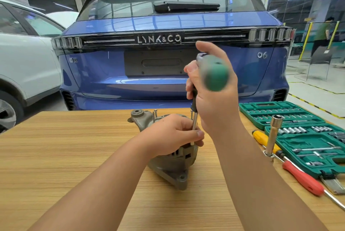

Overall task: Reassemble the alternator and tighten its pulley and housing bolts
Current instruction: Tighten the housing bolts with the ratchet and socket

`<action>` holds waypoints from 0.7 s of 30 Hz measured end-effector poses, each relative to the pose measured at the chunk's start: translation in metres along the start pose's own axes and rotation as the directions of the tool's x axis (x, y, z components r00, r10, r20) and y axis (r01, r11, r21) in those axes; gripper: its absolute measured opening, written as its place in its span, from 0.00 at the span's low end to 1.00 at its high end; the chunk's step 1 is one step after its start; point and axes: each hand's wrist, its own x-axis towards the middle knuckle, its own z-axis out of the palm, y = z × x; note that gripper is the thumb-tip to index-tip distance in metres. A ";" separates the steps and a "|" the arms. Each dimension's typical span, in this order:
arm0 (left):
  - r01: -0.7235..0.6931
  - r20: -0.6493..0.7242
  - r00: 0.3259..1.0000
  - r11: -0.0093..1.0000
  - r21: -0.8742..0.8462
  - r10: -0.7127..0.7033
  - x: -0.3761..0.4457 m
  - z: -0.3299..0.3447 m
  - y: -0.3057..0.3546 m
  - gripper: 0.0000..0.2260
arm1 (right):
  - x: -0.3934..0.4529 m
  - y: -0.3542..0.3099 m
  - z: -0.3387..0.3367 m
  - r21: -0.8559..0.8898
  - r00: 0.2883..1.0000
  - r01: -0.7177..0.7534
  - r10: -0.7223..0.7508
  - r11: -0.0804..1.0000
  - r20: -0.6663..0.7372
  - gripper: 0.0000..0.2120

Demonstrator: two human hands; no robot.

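Note:
A grey alternator (172, 169) stands on the wooden table (65, 146), mounting ears toward me and at the back left. My left hand (173, 133) rests on top of it and pinches the steel shaft of a green-handled driver (214, 74) near its tip. My right hand (214, 100) grips the blurred green handle, holding the driver nearly upright over the housing. Two bolts (155, 114) stick up from the housing behind my left hand. The driver's tip is hidden by my fingers.
An open green socket set case (298, 118) lies at the right. Beside it stand a tall deep socket (272, 135), a yellow-handled screwdriver (261, 137) and a red-handled screwdriver (302, 180). A blue car (168, 62) is parked just beyond the table's far edge.

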 end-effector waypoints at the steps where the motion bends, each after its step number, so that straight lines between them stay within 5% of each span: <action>1: 0.000 -0.002 1.000 1.000 -0.010 0.000 0.000 0.000 0.000 0.10 | -0.001 0.000 -0.001 0.012 1.000 -0.011 0.010 1.000 0.016 0.17; 7: -0.021 -0.002 1.000 1.000 -0.019 0.021 0.000 0.000 -0.001 0.08 | 0.002 0.002 -0.007 0.310 0.985 -0.173 0.156 0.935 0.079 0.20; 13: -0.013 0.002 1.000 1.000 -0.008 0.013 0.000 0.000 -0.001 0.07 | 0.005 -0.002 -0.004 0.248 0.976 -0.218 0.215 0.944 0.039 0.18; 16: -0.012 0.015 1.000 1.000 -0.001 0.012 0.000 0.000 -0.001 0.08 | 0.005 -0.003 -0.001 0.138 0.968 -0.206 0.222 0.969 -0.120 0.23; 19: -0.027 0.019 0.999 1.000 0.014 0.027 0.000 0.000 0.000 0.08 | 0.009 -0.003 -0.008 0.037 0.953 -0.246 0.248 0.969 -0.175 0.13; 21: -0.012 0.021 1.000 1.000 0.027 0.011 0.001 0.000 0.000 0.07 | 0.011 -0.006 -0.016 0.195 0.927 -0.362 0.373 0.912 -0.027 0.05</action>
